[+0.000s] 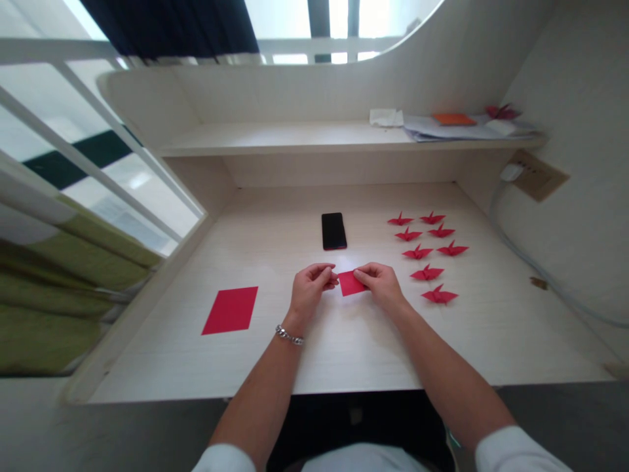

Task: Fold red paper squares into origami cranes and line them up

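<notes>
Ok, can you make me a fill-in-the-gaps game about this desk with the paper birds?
1. The left hand and the right hand pinch a folded paper whose colour is ____.
2. On the desk, to the right, sit ____ paper cranes.
3. The bracelet is on the ____ wrist.
4. Just beyond the hands lies a black ____.
Missing words: red; eight; left; phone.

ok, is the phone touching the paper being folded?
No, the phone lies apart, farther back on the desk, while the left hand and right hand pinch the folded red paper.
</notes>
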`<state>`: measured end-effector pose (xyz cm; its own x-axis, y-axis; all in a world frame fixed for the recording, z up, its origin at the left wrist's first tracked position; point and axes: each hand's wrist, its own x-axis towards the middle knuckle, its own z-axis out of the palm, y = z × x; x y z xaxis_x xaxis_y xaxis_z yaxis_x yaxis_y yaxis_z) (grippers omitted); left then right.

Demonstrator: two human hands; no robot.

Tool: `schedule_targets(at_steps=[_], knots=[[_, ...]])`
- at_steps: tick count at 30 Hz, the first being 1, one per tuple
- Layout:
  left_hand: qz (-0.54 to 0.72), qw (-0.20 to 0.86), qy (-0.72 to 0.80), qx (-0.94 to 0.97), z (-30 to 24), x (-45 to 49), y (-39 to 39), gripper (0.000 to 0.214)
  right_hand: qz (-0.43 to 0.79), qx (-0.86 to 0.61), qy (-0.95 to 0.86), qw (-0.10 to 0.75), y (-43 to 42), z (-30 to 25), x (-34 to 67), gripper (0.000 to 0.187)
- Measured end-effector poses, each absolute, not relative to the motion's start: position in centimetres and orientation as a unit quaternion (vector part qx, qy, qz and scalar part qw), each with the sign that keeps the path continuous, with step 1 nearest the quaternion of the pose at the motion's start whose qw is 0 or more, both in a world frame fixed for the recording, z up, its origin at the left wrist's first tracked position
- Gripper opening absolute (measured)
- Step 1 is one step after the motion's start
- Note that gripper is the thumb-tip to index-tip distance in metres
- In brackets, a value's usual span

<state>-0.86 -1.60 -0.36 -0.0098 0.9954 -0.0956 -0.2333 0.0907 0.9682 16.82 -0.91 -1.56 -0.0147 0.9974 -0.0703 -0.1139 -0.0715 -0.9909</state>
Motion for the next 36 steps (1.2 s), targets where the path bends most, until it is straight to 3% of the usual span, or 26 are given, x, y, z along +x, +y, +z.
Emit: schedule_targets(at_steps=[18,36], knots=[[0.461,0.591,0.451,0.485,-0.2,-0.9,-2.0,0.029,0.567,-0.468,-0.501,0.458,-1.6,0.0,17.0,0.021],[0.448,0.633,0.430,0.462,0.1,-1.5,-2.1,0.021,0.598,-0.451,-0.493,0.443,-2.1,0.5,16.8,0.028]])
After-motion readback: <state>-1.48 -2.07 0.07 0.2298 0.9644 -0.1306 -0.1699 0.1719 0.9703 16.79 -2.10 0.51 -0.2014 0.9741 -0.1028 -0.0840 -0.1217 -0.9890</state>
